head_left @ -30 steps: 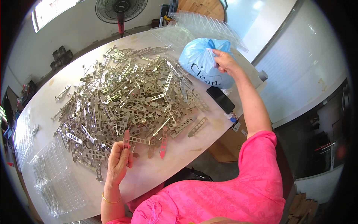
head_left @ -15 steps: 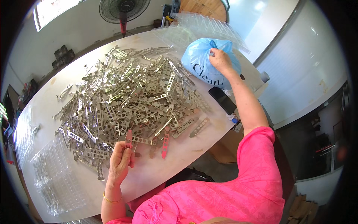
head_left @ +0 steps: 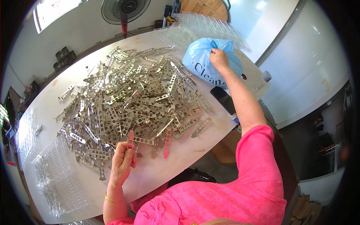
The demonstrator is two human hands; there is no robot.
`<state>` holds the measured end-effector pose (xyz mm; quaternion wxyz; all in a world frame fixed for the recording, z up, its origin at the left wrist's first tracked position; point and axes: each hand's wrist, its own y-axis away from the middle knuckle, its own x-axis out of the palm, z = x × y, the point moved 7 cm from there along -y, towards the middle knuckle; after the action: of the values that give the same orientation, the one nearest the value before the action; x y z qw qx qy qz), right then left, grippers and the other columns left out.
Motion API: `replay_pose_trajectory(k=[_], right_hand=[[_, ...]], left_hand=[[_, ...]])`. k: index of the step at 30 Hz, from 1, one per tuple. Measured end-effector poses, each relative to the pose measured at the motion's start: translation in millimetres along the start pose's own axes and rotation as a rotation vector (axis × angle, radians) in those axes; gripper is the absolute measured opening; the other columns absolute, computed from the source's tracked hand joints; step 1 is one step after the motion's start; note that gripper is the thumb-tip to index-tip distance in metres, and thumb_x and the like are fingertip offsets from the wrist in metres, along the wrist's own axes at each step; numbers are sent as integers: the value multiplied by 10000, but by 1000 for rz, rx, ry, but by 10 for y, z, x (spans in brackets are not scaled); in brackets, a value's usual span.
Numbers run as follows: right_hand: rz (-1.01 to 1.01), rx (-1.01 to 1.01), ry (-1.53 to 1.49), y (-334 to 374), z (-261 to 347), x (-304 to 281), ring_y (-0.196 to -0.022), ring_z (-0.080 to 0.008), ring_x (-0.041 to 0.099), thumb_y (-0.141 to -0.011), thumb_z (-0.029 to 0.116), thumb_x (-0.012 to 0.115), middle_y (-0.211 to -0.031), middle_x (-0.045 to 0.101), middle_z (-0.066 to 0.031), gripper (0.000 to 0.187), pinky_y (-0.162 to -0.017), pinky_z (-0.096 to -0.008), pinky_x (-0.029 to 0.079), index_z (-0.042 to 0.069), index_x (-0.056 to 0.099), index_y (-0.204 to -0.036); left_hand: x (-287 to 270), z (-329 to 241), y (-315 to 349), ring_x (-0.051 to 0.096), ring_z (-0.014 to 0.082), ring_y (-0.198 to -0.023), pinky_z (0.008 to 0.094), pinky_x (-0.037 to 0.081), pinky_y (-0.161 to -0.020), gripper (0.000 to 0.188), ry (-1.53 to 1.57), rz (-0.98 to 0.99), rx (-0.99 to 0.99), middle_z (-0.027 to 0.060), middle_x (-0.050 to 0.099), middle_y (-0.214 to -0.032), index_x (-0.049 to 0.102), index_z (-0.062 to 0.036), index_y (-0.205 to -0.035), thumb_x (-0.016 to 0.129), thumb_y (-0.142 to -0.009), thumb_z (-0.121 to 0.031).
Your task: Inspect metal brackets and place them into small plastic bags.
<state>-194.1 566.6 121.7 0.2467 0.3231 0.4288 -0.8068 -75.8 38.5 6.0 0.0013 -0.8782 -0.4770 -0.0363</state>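
Upright in the fingers of my left hand is a flat perforated metal strip, pinched between thumb and fingers at the near edge of a heap of similar strips. My fingers hide its lower part. Stretched out to the far right, my right hand is closed on the gathered top of a full blue plastic bag. Its fingertips are partly hidden against the bag. A reddish-looking strip lies flat on the table to the right of my left hand.
A dark phone lies beside the bag, under my right forearm. Clear plastic trays rest at the table's left, and more clear trays at the back. A standing fan is beyond the white table.
My right hand has shifted slightly left at the bag's top, its knuckles turning over, and the forearm has swung a little left. My left hand still holds the strip.
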Motion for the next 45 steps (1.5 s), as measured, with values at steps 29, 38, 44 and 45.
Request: replay_pose_trajectory(k=[29, 38, 44, 45], right_hand=[[-49, 17, -370, 614, -96, -578, -583, -165, 641, -923, 311, 670, -799, 661, -63, 251, -588, -336, 492, 72, 633, -990], [-223, -97, -540, 819, 229, -908, -617, -122, 653, -1014, 209, 566, -908, 658, -59, 149, -545, -269, 527, 60, 564, -1003], [-203, -361, -688, 1346, 977, -1044, -755, -160, 703, -1036, 50, 483, -1275, 608, -189, 64, -613, -267, 579, -8, 489, -1062], [-180, -504, -708, 1482, 1159, -1016, -790, -165, 710, -1032, 38, 485, -1279, 603, -202, 56, -628, -268, 584, -12, 487, -1059]], left_hand=[[-5, -24, 4, 452, 60, -522, 190, 340, -490, 107, 41, -62, 40, -13, 513, -678, 507, -63, -1096, 462, -1061, -153], [-41, -68, 37, 455, 62, -519, 185, 329, -470, 116, 71, -51, 88, -3, 517, -675, 515, -72, -1081, 465, -1063, -176], [-106, 8, 93, 489, 73, -519, 186, 352, -464, 132, 154, -46, 28, 29, 569, -709, 519, -78, -1074, 482, -1057, -205], [-79, -8, 90, 503, 77, -522, 185, 353, -459, 134, 208, -41, 38, 41, 590, -731, 519, -79, -1072, 487, -1055, -207]])
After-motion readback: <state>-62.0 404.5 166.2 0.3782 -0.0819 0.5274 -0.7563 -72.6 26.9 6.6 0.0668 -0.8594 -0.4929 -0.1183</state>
